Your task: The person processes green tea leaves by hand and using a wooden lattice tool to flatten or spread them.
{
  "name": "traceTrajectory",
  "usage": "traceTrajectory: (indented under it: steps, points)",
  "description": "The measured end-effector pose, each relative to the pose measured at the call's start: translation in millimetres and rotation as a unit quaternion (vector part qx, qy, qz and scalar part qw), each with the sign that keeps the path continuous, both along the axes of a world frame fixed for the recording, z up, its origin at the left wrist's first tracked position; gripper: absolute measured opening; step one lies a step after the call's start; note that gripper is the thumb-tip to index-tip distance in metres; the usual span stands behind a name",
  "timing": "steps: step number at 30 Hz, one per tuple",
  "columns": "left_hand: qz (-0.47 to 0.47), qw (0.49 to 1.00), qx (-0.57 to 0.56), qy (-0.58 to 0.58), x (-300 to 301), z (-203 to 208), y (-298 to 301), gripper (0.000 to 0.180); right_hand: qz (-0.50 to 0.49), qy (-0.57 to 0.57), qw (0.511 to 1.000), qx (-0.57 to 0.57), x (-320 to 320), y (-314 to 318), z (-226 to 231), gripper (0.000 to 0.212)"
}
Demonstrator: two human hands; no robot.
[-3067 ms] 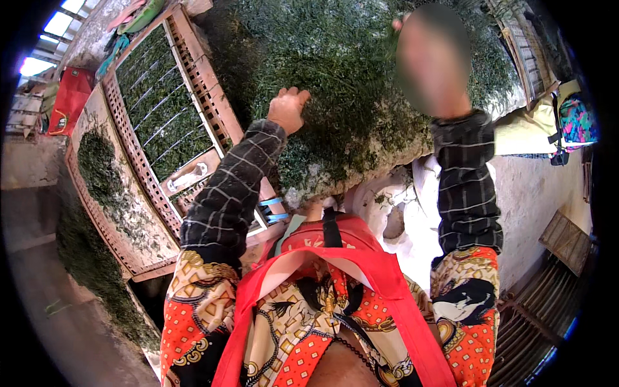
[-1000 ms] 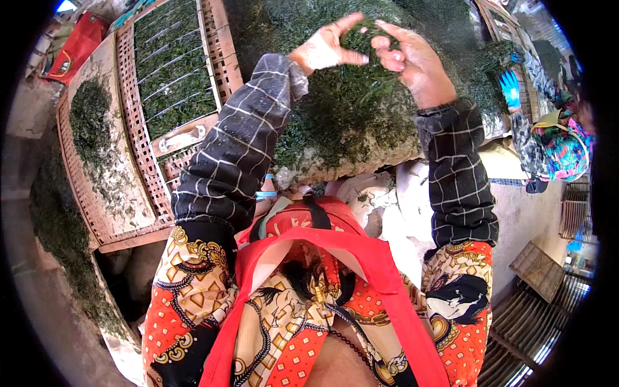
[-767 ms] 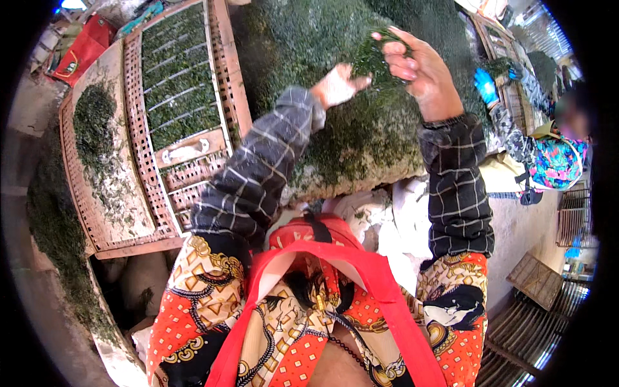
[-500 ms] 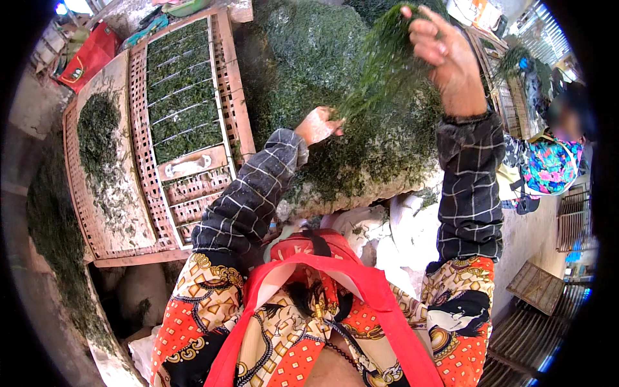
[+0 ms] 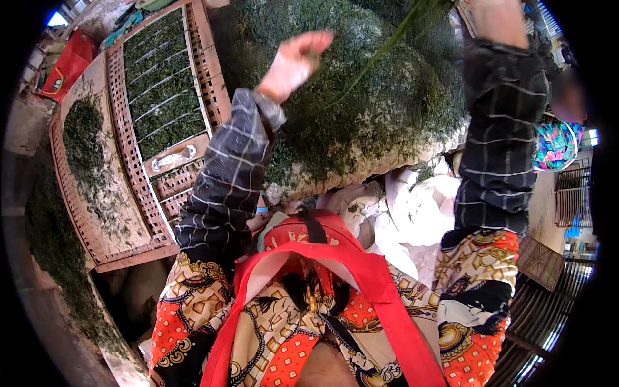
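Observation:
A large mound of dark green, stringy seaweed (image 5: 387, 97) spreads in front of me over a pale, lumpy base. Above its left part is my left hand (image 5: 293, 64), slightly blurred, fingers stretched to the right and nothing seen in them. At the upper right edge my right hand (image 5: 500, 19) is cut off by the picture, so its fingers are hidden. Beside it a thin bunch of green seaweed strands (image 5: 403, 29) slants down from the top edge, trailing over the mound; it appears held by that hand.
At left a pinkish perforated rack (image 5: 119, 122) carries a slatted frame (image 5: 164, 77) filled with seaweed and a seaweed-strewn board (image 5: 106, 187). A red bag (image 5: 69, 61) lies beyond. White sacking (image 5: 422, 206) lies below the mound. Another person (image 5: 558, 145) is at far right.
My right hand has risen and moved right with the strands, its fingers leaving the picture. My left hand has let go of their lower end and moved up and left. The view has shifted slightly.

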State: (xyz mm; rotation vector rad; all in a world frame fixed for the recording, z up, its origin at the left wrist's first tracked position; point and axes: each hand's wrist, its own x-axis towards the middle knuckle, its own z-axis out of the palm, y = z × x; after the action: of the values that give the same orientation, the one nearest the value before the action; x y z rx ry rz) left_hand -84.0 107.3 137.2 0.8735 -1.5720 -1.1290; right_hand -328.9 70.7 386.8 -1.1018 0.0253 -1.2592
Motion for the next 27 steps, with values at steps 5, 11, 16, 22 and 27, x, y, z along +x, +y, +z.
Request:
traceTrajectory:
  steps: [5,11,16,22,27]
  points:
    - [-0.208,0.977,-0.050,-0.005,-93.1,51.3,35.9,0.031,-0.081,0.006,0.985,0.150,-10.9,8.6,-73.0,0.016]
    - [-0.201,0.966,0.162,0.023,-54.7,-49.4,57.5,0.026,-0.207,0.235,0.942,0.119,-13.2,9.5,-107.7,0.024]
    - [-0.074,0.958,-0.163,-0.226,-44.4,38.6,34.0,0.021,-0.215,0.342,0.903,0.144,12.8,65.1,-220.0,0.028]
    - [0.068,0.971,-0.095,-0.210,41.9,-54.1,-18.3,0.031,-0.061,0.052,0.924,0.373,28.2,93.8,-308.2,0.025]
    - [-0.125,0.952,0.251,-0.124,54.3,-67.3,62.3,0.047,-0.139,0.084,0.908,0.385,59.2,127.8,-324.0,0.033]
